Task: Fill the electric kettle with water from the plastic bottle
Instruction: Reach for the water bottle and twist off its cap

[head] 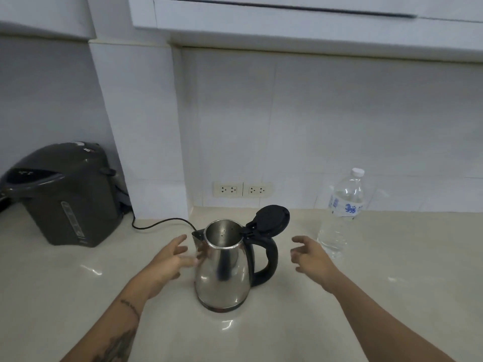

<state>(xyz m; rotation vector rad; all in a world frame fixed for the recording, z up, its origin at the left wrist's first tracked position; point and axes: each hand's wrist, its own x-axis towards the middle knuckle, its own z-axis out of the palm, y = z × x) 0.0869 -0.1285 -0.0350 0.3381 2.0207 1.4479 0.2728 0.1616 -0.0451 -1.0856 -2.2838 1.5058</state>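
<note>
So the electric kettle (224, 265) sits in the middle of the pale worktop (287, 335), lid (270, 218) flipped up and hanging back over the black handle (269, 259), mouth wide open and looking empty inside as far as I can tell. The plastic bottle (342, 212) stands upright off to the right near the back wall, white cap (357, 172) still on, looks pretty much full. Left hand (167, 259) is right beside the kettle's steel body with fingers (180, 240) spread, maybe just brushing it, hard to say with the blur. Right hand (313, 259) hovers between the handle and the bottle, fingers loosely curled and apart, holding nothing. My take on handling: a full bottle like that is going to be fairly heavy and the thin clear walls will squish if you squeeze, so once the cap's off a hard grip could squirt water out. I'd grab it around the middle near the label (345, 206) where the body is widest, maybe support the base while tipping. The kettle is stiff, shiny and probably slick, light while empty, so steadying it by the handle or a flat palm on the side makes sense. Also watch the power cord (162, 223) running off to the left towards the dark hot-water pot (65, 194).
</note>
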